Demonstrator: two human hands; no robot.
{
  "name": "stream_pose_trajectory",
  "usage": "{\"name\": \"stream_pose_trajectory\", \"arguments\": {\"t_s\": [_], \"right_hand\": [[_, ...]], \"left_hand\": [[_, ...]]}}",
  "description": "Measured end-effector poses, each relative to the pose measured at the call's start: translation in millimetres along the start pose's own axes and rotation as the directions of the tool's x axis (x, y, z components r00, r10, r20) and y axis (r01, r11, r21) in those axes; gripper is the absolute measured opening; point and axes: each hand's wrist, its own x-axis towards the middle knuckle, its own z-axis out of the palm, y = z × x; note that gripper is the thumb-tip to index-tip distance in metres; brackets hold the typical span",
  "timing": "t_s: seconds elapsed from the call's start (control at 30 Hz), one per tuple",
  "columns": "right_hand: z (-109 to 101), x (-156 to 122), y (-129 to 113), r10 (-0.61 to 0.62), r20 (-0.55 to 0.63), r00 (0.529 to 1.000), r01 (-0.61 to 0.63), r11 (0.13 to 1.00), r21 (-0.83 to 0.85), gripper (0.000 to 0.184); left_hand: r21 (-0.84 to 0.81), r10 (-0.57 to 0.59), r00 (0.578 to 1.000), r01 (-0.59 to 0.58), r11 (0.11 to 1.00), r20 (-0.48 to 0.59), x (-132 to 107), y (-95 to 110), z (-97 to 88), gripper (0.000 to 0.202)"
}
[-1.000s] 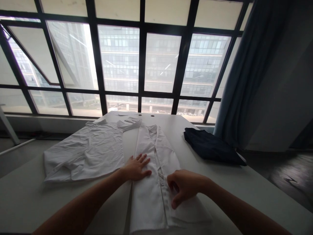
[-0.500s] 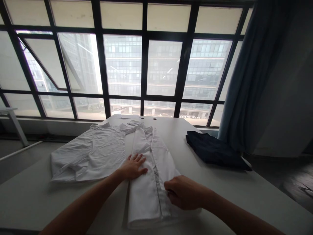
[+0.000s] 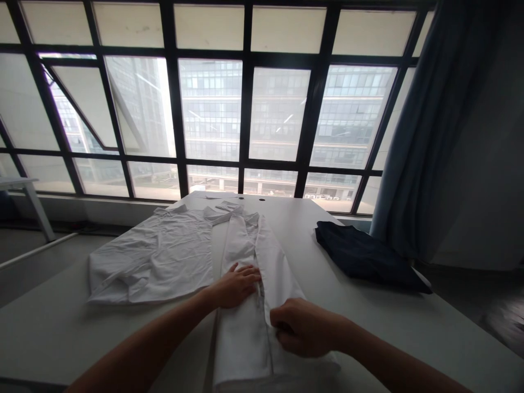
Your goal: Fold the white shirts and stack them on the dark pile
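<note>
A white shirt (image 3: 245,349) lies lengthwise in front of me, its collar toward the window and its left side folded inward. My left hand (image 3: 237,285) rests flat on the folded part, fingers stretched toward the gap that runs down the middle. On the right side, my right hand (image 3: 305,327) is closed on the edge of the shirt's cloth, thumb and fingers pinched together. The hem end lies nearest me. Directly left of it a second white shirt (image 3: 164,256) is spread out, wrinkled, its collar also toward the window.
The white table (image 3: 282,210) carries both shirts. A folded dark navy garment (image 3: 364,254) lies near its right edge. Behind stand black-framed windows (image 3: 243,109), with a blue curtain (image 3: 421,136) at the right. Another white table (image 3: 20,183) is at far left.
My left hand has slid right across the shirt to the middle gap. The right hand has drawn the cloth edge slightly left over it. The view has shifted a little.
</note>
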Motion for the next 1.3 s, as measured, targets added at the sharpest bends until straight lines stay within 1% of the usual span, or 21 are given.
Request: {"name": "stream_pose_trajectory", "arguments": {"t_s": [0.1,0.2,0.27,0.37,0.47,0.57,0.6,0.63,0.67,0.7,0.77,0.8,0.83,0.9,0.93,1.0,1.07,1.1,1.2,1.3], "right_hand": [[3,3,2,-0.02,0.076,0.997,0.018,1.0,0.024,0.011],[4,7,5,-0.037,0.121,0.992,0.033,0.999,0.036,0.014],[1,10,5,-0.035,0.147,0.989,0.032,0.999,0.024,0.016],[-5,10,7,-0.025,0.162,0.986,0.02,0.999,0.028,0.019],[-6,8,11,-0.013,0.177,0.984,-0.004,0.996,0.093,0.019],[-6,12,18,-0.048,0.25,0.967,-0.003,0.979,0.201,0.01],[-6,15,20,-0.056,0.24,0.969,0.001,0.974,0.226,0.011],[-6,19,23,-0.052,0.195,0.98,0.005,0.973,0.231,0.017],[-6,24,25,-0.036,0.116,0.993,0.01,0.976,0.216,0.022],[-6,29,28,-0.017,0.013,1.0,0.014,0.983,0.186,0.026],[-2,41,34,-0.018,-0.188,0.982,0.039,0.993,0.109,0.032],[2,47,38,-0.043,-0.256,0.966,0.065,0.995,0.074,0.038],[8,52,42,-0.082,-0.3,0.95,0.1,0.994,0.045,0.048],[26,63,54,-0.183,-0.337,0.924,0.186,0.982,-0.023,0.063],[37,68,62,-0.232,-0.339,0.912,0.223,0.973,-0.065,0.064],[60,79,78,-0.313,-0.348,0.883,0.264,0.947,-0.183,0.051],[82,90,95,-0.373,-0.39,0.842,0.255,0.912,-0.32,0.034],[90,94,101,-0.396,-0.413,0.82,0.242,0.894,-0.377,0.031],[108,103,114,-0.457,-0.452,0.766,0.213,0.844,-0.492,0.031],[114,106,117,-0.482,-0.453,0.75,0.173,0.803,-0.57,0.035]], "left_hand": [[-0.037,-0.007,1.0,0.006,0.999,-0.031,5,0,-2.8,0.029],[-0.015,0.026,0.999,-0.027,1.0,-0.045,17,-1,-9.5,0.015],[0.007,0.051,0.998,-0.051,0.999,-0.037,25,-1,-14.3,0.011],[-0.022,0.028,0.998,-0.029,0.999,-0.063,29,1,-16.7,0.011],[-0.065,-0.029,0.993,0.022,0.998,-0.111,25,3,-10.0,0.013],[-0.1,-0.039,0.995,0.03,0.995,-0.088,26,-6,-4.3,0.024],[-0.109,-0.04,0.996,0.031,0.994,-0.083,29,-13,-5.2,0.027],[-0.105,-0.041,0.996,0.032,0.994,-0.085,35,-21,-7.7,0.028],[-0.083,-0.044,0.995,0.036,0.996,-0.091,42,-30,-11.5,0.029],[-0.044,-0.052,0.994,0.048,0.998,-0.097,50,-41,-16.2,0.031],[0.068,-0.074,0.993,0.081,0.994,-0.097,71,-63,-25.8,0.034],[0.125,-0.075,0.994,0.085,0.989,-0.084,83,-74,-29.5,0.035],[0.175,-0.068,0.996,0.078,0.982,-0.062,95,-85,-32.1,0.036],[0.254,-0.025,1.0,0.026,0.967,-0.007,117,-105,-33.7,0.036],[0.288,0.005,1.0,-0.009,0.958,0.017,127,-113,-33.1,0.033],[0.348,0.061,0.998,-0.068,0.935,0.032,145,-128,-30.7,0.027],[0.392,0.109,0.994,-0.103,0.914,0.008,157,-142,-28.8,0.031],[0.407,0.128,0.992,-0.114,0.906,-0.008,162,-149,-28.5,0.035],[0.438,0.155,0.988,-0.129,0.89,-0.023,172,-170,-29.0,0.045],[0.471,0.146,0.989,-0.115,0.875,-0.03,180,-192,-27.6,0.048]]}}
